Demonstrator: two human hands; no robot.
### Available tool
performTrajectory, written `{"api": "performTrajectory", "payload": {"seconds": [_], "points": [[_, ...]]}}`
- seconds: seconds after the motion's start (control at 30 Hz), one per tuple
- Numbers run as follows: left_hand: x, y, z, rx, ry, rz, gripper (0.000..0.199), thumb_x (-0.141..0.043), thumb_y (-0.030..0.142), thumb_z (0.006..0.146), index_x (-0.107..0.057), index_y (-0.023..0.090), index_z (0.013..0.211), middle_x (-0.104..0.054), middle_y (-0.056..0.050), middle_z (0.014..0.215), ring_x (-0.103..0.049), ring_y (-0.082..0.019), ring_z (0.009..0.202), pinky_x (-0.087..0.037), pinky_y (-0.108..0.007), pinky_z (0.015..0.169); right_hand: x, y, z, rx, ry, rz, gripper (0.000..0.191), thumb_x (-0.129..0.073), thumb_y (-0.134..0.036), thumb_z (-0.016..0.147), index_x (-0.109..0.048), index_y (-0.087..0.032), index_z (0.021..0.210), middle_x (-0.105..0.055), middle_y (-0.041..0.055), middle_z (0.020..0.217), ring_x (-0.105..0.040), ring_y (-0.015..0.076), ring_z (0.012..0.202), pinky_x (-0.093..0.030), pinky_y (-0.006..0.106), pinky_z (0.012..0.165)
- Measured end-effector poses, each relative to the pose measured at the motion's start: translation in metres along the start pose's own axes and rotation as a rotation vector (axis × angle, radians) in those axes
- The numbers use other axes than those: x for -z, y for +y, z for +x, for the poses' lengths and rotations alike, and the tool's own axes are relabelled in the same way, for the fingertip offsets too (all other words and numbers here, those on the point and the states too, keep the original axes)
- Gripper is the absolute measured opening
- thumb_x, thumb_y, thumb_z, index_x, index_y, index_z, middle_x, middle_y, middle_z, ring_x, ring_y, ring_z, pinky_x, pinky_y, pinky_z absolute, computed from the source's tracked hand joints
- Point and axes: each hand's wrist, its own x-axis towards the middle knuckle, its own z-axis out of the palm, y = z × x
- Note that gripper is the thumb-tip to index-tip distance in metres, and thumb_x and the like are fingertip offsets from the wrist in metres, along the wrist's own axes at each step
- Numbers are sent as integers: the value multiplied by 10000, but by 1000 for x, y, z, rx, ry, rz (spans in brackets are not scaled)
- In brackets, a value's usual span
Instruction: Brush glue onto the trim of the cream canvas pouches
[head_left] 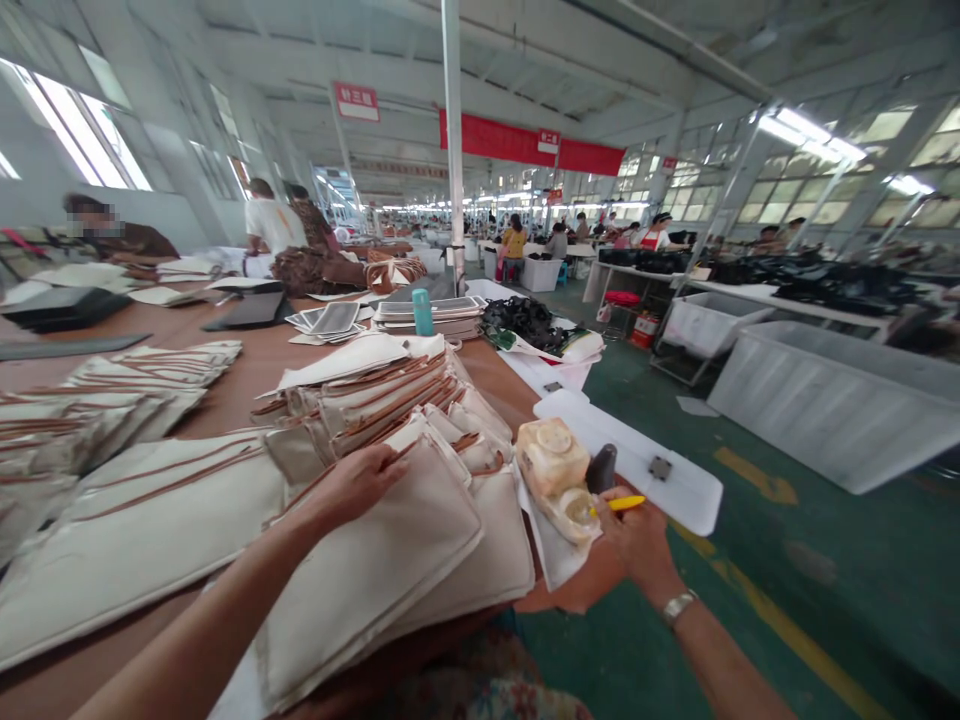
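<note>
My left hand [364, 487] is closed on the upper edge of a cream fabric bag panel [375, 565] with brown trim, which lies on top of another cream panel. In my right hand [637, 540] is a slim yellow stick-like tool [625, 503]. Its inner end points into a small round cup [579, 507], where the tip is hard to make out. Against the cup stands a stained, yellowish-white plastic container [553, 455]. A dark rounded object [602, 468] sits just behind my right fingers.
Stacked cream panels [397, 390] fill the brown table [255, 350], with more piles [112, 410] at left. A teal bottle [423, 312] stands farther back. To the right are a white lid-like board [637, 450] and a large white bin [840, 400]. Other people work beyond.
</note>
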Motion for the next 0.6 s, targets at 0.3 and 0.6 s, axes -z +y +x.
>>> {"api": "performTrajectory", "payload": {"seconds": [0.3,0.6], "points": [[-12,20,14,156,11,43,209,-572,397,800,-621,201,854,-692,-27,807,-612,-195,735,-316,-254,582,36,-2,-27,64,61,2,402,-512,-562,979,-653,-205,861,-675,55,777,-641,230,679,-471,324,631],[-16,27,-2,75,26,-128,341,-483,444,899,-714,202,833,-671,-34,811,-607,-189,757,-376,-270,657,38,0,-33,121,72,2,328,-520,-492,1006,-648,-207,905,-658,28,770,-633,203,659,-487,305,612]]}}
